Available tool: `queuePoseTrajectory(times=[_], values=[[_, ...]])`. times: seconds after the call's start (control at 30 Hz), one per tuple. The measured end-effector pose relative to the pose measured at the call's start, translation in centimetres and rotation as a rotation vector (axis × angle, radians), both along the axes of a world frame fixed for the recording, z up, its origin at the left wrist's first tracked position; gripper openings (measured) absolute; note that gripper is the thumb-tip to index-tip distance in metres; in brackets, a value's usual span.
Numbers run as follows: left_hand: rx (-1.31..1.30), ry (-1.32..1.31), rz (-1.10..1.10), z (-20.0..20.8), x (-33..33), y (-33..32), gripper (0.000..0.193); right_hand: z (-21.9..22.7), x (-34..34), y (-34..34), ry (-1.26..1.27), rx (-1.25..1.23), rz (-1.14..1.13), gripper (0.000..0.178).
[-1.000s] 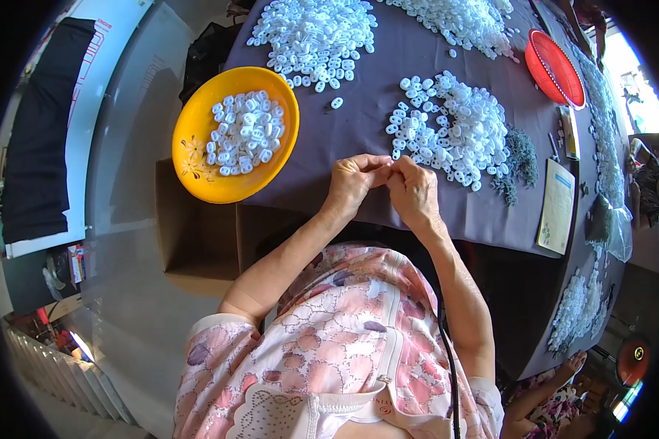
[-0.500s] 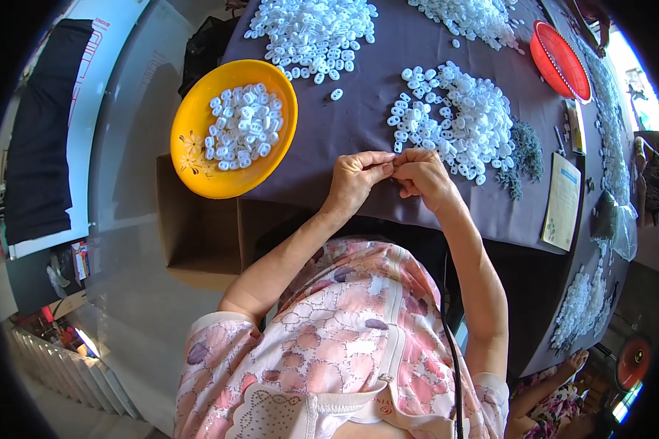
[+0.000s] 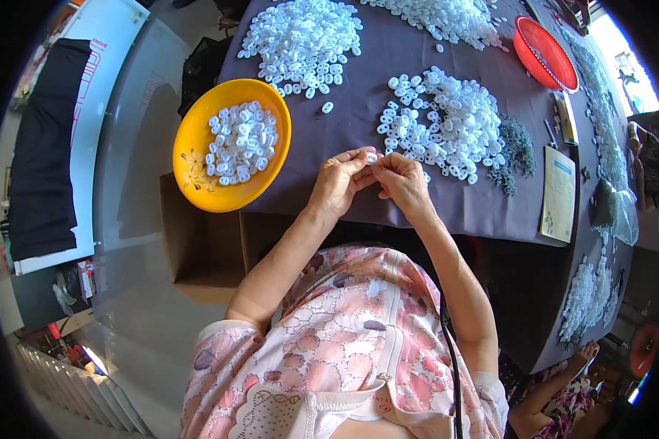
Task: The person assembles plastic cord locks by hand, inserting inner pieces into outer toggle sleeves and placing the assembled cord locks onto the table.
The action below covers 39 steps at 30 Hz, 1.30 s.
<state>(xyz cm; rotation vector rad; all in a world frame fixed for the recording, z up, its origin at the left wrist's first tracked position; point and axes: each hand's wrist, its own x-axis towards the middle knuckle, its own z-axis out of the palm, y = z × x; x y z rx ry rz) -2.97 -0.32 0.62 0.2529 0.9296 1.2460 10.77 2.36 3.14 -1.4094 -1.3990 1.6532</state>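
Note:
Close together over the table's near edge, my two hands work at one small white oval plastic piece with two holes point(image 3: 372, 157). My left hand point(image 3: 334, 183) pinches this piece between thumb and fingertips. Right beside it, my right hand point(image 3: 404, 184) has its thumb and fingers pressed together near the piece; what lies between them is too small to make out. Just beyond the hands spreads a heap of the same white pieces point(image 3: 465, 110). A dark grey-green pile of tiny parts point(image 3: 518, 146) borders that heap on the right.
At the left, a yellow bowl point(image 3: 185, 179) with white pieces stands above an open cardboard box point(image 3: 205, 245). More white heaps point(image 3: 300, 40) lie farther back on the dark tablecloth point(image 3: 359, 88). A red basket point(image 3: 545, 55) and a pale booklet point(image 3: 559, 194) are at the right. Another person point(image 3: 556, 399) sits lower right.
Both hands have shifted a little left in the picture, and a white piece now shows at the left fingertips. The whole view has also moved slightly.

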Motion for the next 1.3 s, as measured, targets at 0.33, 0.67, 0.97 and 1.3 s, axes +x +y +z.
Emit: queuePoseTrajectory(times=[0.33, 0.67, 0.97, 1.3], values=[[-0.004, -0.038, -0.021, 0.0, -0.6, -0.1, 0.022, -0.4, 0.1, -0.2, 0.050, 0.001, 0.003, 0.016], [0.030, -0.208, -0.035, -0.2, -0.8, 0.7, 0.021, 0.9, 1.9, 0.0, 0.257, -0.051, -0.122, 0.009], [0.010, -0.094, -0.015, -0.2, -0.7, 0.3, 0.019, 0.5, 12.1, 1.2, 0.205, 0.230, -0.292, 0.008], [-0.021, 0.000, -0.045, 0.2, -0.8, 0.3, 0.018, 1.0, 32.9, 2.5, 0.035, 0.399, -0.987, 0.008]])
